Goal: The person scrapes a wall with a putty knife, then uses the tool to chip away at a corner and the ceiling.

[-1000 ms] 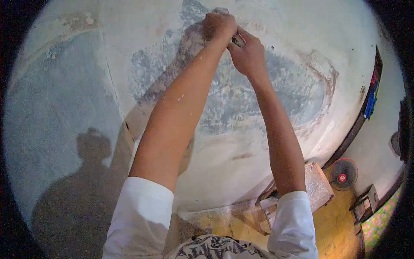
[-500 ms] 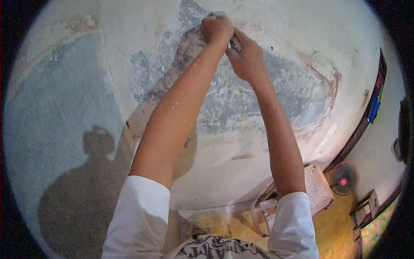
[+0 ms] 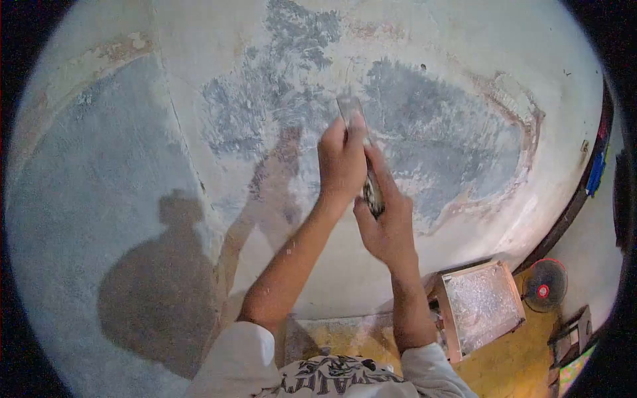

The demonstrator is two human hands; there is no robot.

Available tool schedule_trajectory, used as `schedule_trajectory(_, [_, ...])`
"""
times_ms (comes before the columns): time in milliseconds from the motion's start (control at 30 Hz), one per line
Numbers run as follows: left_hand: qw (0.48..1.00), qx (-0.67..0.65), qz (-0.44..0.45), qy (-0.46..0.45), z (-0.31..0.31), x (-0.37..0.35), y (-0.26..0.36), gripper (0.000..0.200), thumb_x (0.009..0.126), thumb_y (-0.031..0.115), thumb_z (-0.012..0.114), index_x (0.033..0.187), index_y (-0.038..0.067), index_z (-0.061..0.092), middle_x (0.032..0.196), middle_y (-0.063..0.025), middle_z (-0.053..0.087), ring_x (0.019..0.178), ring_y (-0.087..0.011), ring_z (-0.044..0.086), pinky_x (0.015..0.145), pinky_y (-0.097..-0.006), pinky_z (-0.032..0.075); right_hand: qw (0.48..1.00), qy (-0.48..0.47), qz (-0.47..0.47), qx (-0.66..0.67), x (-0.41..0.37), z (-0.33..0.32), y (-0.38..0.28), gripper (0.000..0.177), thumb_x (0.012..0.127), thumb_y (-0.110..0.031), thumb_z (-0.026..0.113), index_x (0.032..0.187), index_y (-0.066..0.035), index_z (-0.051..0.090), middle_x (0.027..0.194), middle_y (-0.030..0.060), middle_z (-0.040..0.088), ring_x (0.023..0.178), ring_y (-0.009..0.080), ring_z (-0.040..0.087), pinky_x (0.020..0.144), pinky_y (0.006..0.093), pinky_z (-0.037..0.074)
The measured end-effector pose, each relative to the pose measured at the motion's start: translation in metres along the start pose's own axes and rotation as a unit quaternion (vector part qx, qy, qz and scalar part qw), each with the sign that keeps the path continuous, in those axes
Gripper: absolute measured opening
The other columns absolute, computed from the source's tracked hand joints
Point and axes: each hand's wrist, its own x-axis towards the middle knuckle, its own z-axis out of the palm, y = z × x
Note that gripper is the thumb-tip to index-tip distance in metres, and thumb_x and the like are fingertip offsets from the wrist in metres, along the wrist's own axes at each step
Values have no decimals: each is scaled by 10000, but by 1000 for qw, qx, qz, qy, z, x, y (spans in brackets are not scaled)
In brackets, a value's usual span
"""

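Head view, looking at a wall.

Left hand (image 3: 342, 162): centre of frame, raised against the wall (image 3: 199, 60). Fingers (image 3: 337, 136) are curled shut around the upper part of a scraper (image 3: 350, 109), with the fingertips pressing on the back of the blade.

Right hand (image 3: 388, 225): just below and right of the left hand, touching it. Its fingers are closed around the scraper's dark handle, and the thumb lies along it.

Scraper: held by both hands. The pale flat blade sticks up above the left fingers, lies against the wall and is tilted slightly left. The blade edge sits between two grey bared patches in the cream paint.

Surroundings: a large grey scraped patch (image 3: 451, 146) lies right of the blade, ringed by flaked paint. The person's shadow (image 3: 156, 285) falls on the wall at lower left. A wooden box (image 3: 481, 305) holding pale debris stands at lower right on a yellow floor (image 3: 524, 361). A small fan (image 3: 544, 288) is just right of the box.
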Motion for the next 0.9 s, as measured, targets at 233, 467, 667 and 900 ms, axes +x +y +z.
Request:
schedule_trajectory(233, [982, -145, -102, -67, 8, -75, 15, 278, 1042, 300, 504, 1121, 35, 523, 800, -43, 597, 706, -96, 544, 667, -259, 458, 1000, -21, 0, 10, -46, -18, 6, 757, 795, -17, 619, 1499, -41, 344, 1175, 270, 631, 1022, 426, 650, 823, 400, 528])
schedule_trajectory(467, [984, -146, -85, -61, 20, -93, 21, 337, 1034, 302, 509, 1233, 36, 448, 901, -65, 586, 844, -119, 542, 790, -294, 449, 996, -69, 14, 59, -49, -40, 17, 762, 789, -20, 625, 1500, -16, 353, 1222, 252, 604, 1033, 334, 659, 839, 340, 505])
schedule_trajectory(667, [989, -99, -97, -56, 23, -108, 3, 394, 1024, 262, 524, 1315, 31, 393, 1006, -66, 575, 945, -124, 522, 865, -294, 437, 976, -129, 84, 155, -52, -46, 39, 750, 804, 1, 597, 1509, 7, 341, 1481, 198, 480, 1310, 239, 520, 1047, 309, 393])
schedule_trajectory(900, [983, -101, -122, -97, 17, -107, -21, 478, 1025, 251, 520, 1396, 15, 333, 1114, -76, 542, 1030, -141, 503, 954, -309, 413, 977, -104, 108, 154, -51, -31, 51, 701, 824, 10, 582, 1493, 7, 373, 1528, 186, 420, 1383, 240, 434, 1111, 335, 323])
